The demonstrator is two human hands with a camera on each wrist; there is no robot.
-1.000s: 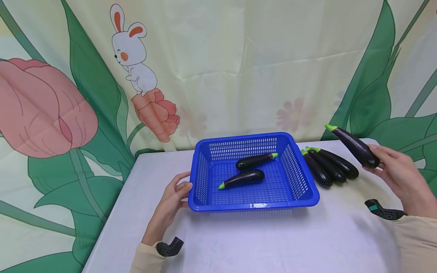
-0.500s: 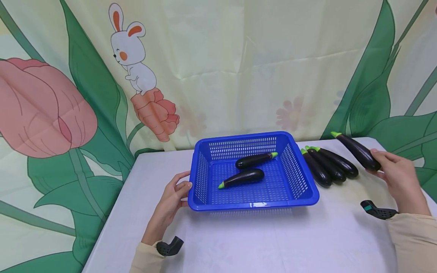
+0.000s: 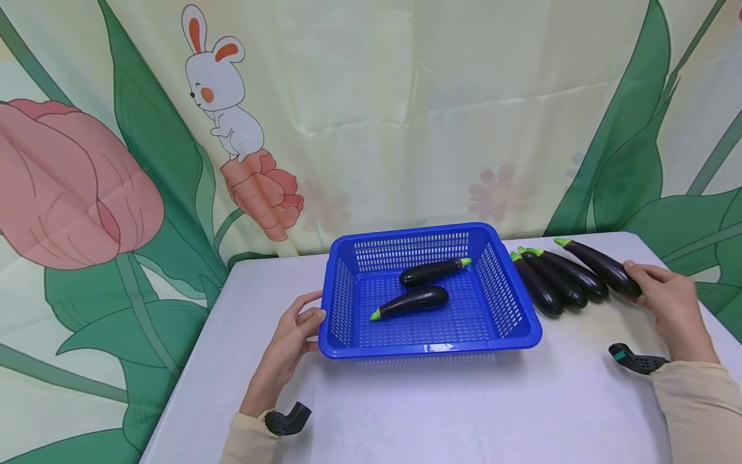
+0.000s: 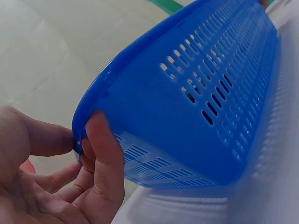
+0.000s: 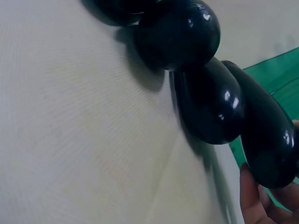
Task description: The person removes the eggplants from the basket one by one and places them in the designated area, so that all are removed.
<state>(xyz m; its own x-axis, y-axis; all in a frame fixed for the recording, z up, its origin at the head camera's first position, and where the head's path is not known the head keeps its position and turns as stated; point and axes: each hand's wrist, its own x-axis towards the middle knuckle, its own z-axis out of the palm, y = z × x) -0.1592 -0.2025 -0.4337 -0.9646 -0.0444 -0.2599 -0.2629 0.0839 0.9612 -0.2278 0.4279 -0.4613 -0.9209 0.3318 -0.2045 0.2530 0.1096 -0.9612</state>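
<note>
My left hand [image 3: 292, 335] pinches the left rim of a blue plastic basket [image 3: 429, 350]; in the left wrist view the thumb lies on one side of the rim and the fingers curl on the other. Inside the basket lie two dark eggplants, one [image 3: 431, 273] behind the other [image 3: 410, 303]. At the right, my right hand [image 3: 669, 306] holds an eggplant [image 3: 599, 265] by its thick end, its green tip pointing back and left. That eggplant lies right alongside a row of several eggplants [image 3: 539, 287] by the basket's right wall. The right wrist view shows the held eggplant [image 5: 271, 140] against its neighbour.
A white cloth covers the table [image 3: 394, 412]. Behind it hangs a curtain [image 3: 359, 77] printed with a rabbit, tulips and leaves, close to the table's back edge. Black wrist-worn devices [image 3: 288, 420] sit at both cuffs.
My right hand has lowered the eggplant and brought it down beside the row on the table. My left hand and the basket have stayed in place.
</note>
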